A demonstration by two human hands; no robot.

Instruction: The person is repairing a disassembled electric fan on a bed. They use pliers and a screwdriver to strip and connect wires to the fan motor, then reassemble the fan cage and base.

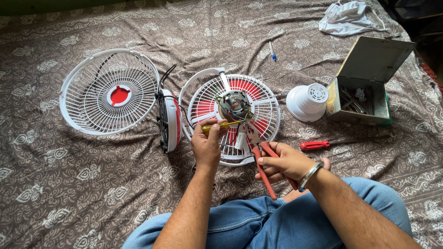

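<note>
pliers tip: the nose of the red-handled pliers (263,159) is lost among the motor wires (229,121), so what it grips cannot be told.
screwdriver tip: the blade of the yellow screwdriver (221,125) disappears behind the motor (235,103).
rear guard: the left hand (206,146) covers its lower rim.
toolbox contents: the metal pieces inside the open toolbox (357,99) are too small to identify.
white cloth: the white cloth (348,17) is cut by the top edge.
forearms: both leave the frame at the bottom edge.
</note>
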